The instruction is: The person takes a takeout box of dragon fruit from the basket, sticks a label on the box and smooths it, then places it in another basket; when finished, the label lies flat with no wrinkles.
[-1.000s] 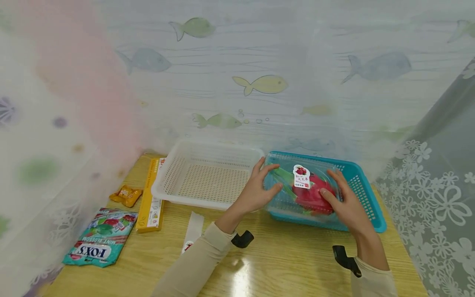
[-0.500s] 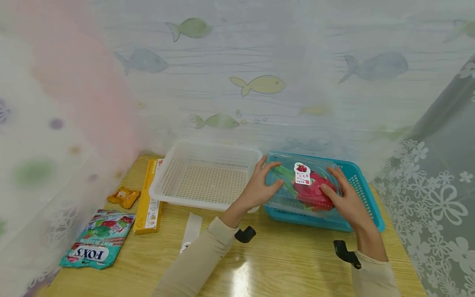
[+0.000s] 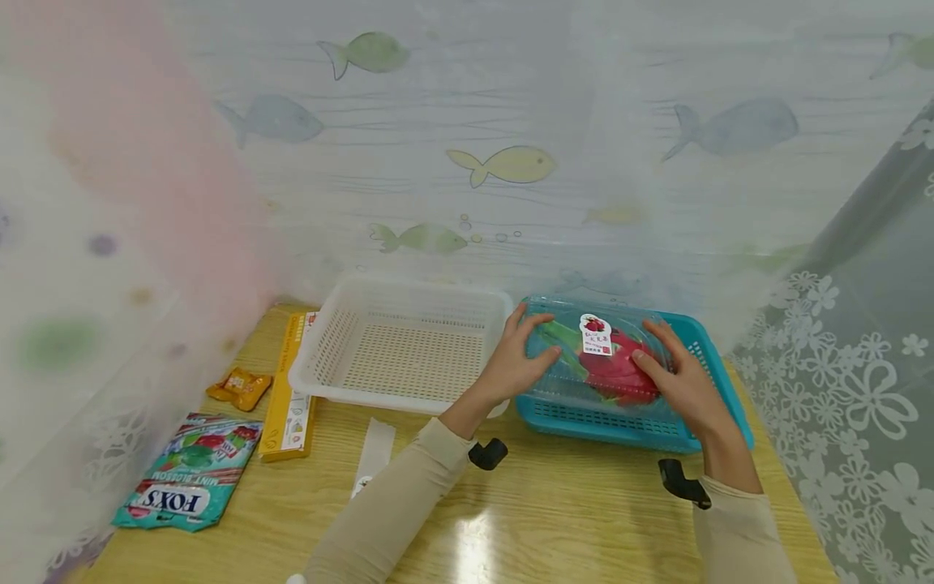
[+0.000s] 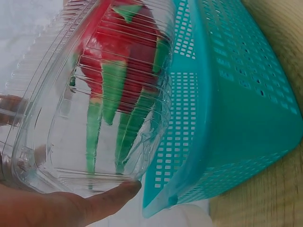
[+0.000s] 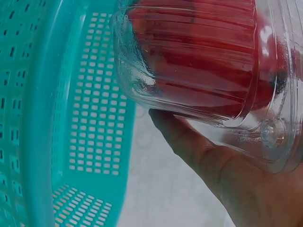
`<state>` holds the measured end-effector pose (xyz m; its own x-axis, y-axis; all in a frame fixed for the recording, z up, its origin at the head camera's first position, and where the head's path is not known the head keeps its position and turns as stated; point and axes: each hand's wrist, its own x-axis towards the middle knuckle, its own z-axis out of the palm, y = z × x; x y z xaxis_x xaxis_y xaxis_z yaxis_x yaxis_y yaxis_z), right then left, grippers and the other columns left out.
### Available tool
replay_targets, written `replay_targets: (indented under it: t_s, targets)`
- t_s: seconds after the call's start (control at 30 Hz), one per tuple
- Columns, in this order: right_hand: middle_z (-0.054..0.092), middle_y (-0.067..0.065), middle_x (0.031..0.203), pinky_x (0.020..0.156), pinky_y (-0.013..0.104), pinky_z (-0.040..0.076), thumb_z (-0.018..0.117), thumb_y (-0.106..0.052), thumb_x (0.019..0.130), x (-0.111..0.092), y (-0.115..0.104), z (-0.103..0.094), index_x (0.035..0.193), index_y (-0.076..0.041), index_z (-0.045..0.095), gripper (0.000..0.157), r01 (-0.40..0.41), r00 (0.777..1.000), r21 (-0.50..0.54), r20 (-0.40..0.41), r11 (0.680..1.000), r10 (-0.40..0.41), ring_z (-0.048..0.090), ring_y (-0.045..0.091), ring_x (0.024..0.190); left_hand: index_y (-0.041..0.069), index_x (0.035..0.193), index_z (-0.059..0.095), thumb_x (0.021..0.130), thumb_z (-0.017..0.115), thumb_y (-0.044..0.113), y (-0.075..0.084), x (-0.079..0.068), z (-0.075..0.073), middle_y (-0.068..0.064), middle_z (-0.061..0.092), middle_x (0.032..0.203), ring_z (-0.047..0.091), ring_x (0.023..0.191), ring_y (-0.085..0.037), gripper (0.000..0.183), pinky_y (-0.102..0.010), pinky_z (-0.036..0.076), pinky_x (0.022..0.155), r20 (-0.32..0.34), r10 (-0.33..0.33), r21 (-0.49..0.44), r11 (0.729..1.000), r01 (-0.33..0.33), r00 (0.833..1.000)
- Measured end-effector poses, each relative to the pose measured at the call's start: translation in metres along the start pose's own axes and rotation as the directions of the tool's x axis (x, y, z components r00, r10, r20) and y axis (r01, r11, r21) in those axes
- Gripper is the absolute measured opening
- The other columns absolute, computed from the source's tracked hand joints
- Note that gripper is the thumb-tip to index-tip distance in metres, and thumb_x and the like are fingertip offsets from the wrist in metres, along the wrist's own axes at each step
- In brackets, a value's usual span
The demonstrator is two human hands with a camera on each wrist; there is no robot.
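A clear plastic clamshell box point(image 3: 633, 315) with a red dragon fruit point(image 3: 620, 369) inside hangs over the teal basket point(image 3: 718, 397). A white label point(image 3: 597, 335) printed with a picture of the fruit sticks to its lid. My left hand point(image 3: 514, 361) holds the box's left end, fingers toward the far side and thumb nearer. At the other end, my right hand point(image 3: 686, 385) grips it with the thumb on the near part. Through the plastic, the left wrist view shows the fruit's green leaf tips point(image 4: 113, 94). In the right wrist view, a finger point(image 5: 189, 146) lies along the box's end.
A white basket point(image 3: 401, 397) stands left of the teal one. Further left are a yellow box point(image 3: 288, 389), an orange-wrapped sweet point(image 3: 239, 388) and a teal Fox's candy bag point(image 3: 191, 474). A white strip point(image 3: 375, 454) lies on the wooden table point(image 3: 554, 519) near my left sleeve.
Both hands have shifted the clamshell box slightly away from me and to the right over the teal basket. The view has drifted a little. Both hands keep hold of the box.
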<state>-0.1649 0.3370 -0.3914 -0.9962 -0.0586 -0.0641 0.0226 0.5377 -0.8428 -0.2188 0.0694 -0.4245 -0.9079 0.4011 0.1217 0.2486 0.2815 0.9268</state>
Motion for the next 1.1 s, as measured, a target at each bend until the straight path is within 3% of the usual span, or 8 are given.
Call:
replay_targets:
  t_s: [0.33,0.67,1.1]
  targets:
    - [-0.016,0.005,0.172,0.116,0.073,0.024,0.051,-0.046,0.106,0.006,0.008,-0.004,0.166,-0.022,0.012,0.076,-0.019,1.0,0.006,0.006,1.0,0.019,0.009,0.052,0.155,0.022,0.152,0.046,0.102,0.058,0.034,-0.004,0.007,0.005,-0.011,0.002,0.173,0.018,0.157,-0.042,0.053,-0.067,0.035,0.115,0.005,-0.015,0.0,1.0,0.015,1.0]
    - [-0.013,0.01,0.173,0.113,0.074,0.029,0.049,-0.047,0.106,0.013,0.014,-0.006,0.166,-0.025,0.011,0.074,-0.06,0.998,-0.032,0.007,0.998,0.06,0.0,0.054,0.155,0.022,0.153,0.046,0.103,0.058,0.034,-0.007,0.016,0.009,-0.011,0.003,0.173,0.016,0.158,-0.04,0.053,-0.066,0.034,0.116,0.018,-0.031,0.018,0.999,0.031,0.999]
    - [-0.009,0.016,0.172,0.109,0.067,0.041,0.047,-0.052,0.105,0.024,0.02,-0.011,0.166,-0.026,0.012,0.075,-0.111,0.994,-0.028,0.006,0.993,0.111,0.021,0.058,0.149,0.021,0.151,0.047,0.103,0.057,0.034,-0.009,0.028,0.016,-0.011,0.004,0.173,0.014,0.159,-0.038,0.05,-0.064,0.033,0.118,0.01,-0.047,0.02,0.999,0.047,0.999]
